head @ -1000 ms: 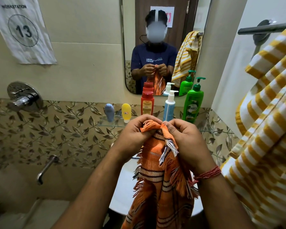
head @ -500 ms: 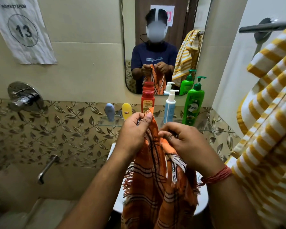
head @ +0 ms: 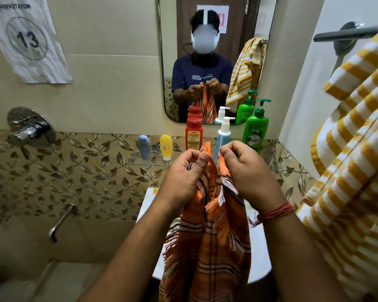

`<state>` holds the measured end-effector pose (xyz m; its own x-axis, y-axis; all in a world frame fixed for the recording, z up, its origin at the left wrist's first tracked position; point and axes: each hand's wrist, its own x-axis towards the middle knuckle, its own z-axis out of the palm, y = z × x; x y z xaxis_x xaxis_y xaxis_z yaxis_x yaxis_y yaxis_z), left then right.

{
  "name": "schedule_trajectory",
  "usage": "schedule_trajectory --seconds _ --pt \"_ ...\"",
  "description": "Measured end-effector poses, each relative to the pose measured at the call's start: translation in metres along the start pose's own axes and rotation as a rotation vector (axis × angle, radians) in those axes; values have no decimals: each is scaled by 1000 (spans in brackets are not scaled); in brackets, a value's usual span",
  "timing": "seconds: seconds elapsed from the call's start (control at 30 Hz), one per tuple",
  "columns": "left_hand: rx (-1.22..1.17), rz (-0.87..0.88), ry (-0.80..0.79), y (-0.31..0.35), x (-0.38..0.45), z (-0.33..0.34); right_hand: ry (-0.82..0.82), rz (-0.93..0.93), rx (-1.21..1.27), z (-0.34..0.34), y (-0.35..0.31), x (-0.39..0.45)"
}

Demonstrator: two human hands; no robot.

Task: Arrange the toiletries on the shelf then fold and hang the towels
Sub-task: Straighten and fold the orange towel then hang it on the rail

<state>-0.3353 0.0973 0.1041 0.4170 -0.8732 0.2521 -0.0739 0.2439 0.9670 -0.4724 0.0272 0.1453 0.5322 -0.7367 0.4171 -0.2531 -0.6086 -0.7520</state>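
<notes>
A: Entry, workstation 13. Status of toiletries?

B: Five containers stand in a row on the glass shelf (head: pixel 144 163) under the mirror (head: pixel 216 51): grey-blue tube (head: pixel 143 146), yellow tube (head: pixel 165 146), red bottle (head: pixel 193 134), white pump bottle (head: pixel 223 136), green pump bottle (head: pixel 255 129). All upright, spaced apart. Judged: arranging step looks complete.

A: Towels?

B: One yellow striped towel (head: pixel 356 162) drapes at the right edge of the head view, below the wall rail (head: pixel 345 34). Whether it sits properly on the rail cannot be told; its top runs out of frame. It hangs loose, not neatly folded.

A: And the second?

B: The orange plaid towel (head: pixel 207 253) is in the hands, held up in front of the shelf, over the white basin (head: pixel 148 203). Left hand (head: pixel 183 177) pinches one fringed top corner between thumb and fingers. Right hand (head: pixel 244 175) is curled closed on the neighbouring corner. The two corners are near, not touching. The cloth hangs down bunched between the forearms.

A: Progress estimate?

B: Roughly past halfway. Remaining, as judged: spread the orange towel, fold it, hang it; possibly tidy the striped one.
</notes>
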Motion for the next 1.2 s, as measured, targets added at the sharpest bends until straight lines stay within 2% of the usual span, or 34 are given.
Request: schedule_trajectory --seconds 0.1,0.2,0.27,0.33,0.43,0.6,0.83,1.03,1.1,1.2 --pt "48 34 -84 -4 -2 1 82 35 -73 11 -2 0" --pt "88 20 -209 -3 -8 4 88 63 -82 16 0 3" --pt "117 14 -212 -3 -9 2 64 75 -81 16 1 4" --pt "104 15 -161 -4 -6 -4 4 56 -20 12 4 3" --pt "-56 -73 -87 -7 -3 -14 -144 -38 52 1 8 -1" --pt "-191 -128 -143 -8 -4 -11 -336 -139 116 -9 16 -5" --pt "-131 -163 -255 -4 -4 -8 -201 -235 -104 -10 10 -5" --pt "-159 -191 -166 -5 -2 -6 -99 -338 -267 -12 11 -4" --pt "-193 -197 -96 -6 0 -7 -18 -303 -84 -11 14 -6" --pt "-174 -171 -22 -8 4 -7 50 -168 498 -8 15 -10"
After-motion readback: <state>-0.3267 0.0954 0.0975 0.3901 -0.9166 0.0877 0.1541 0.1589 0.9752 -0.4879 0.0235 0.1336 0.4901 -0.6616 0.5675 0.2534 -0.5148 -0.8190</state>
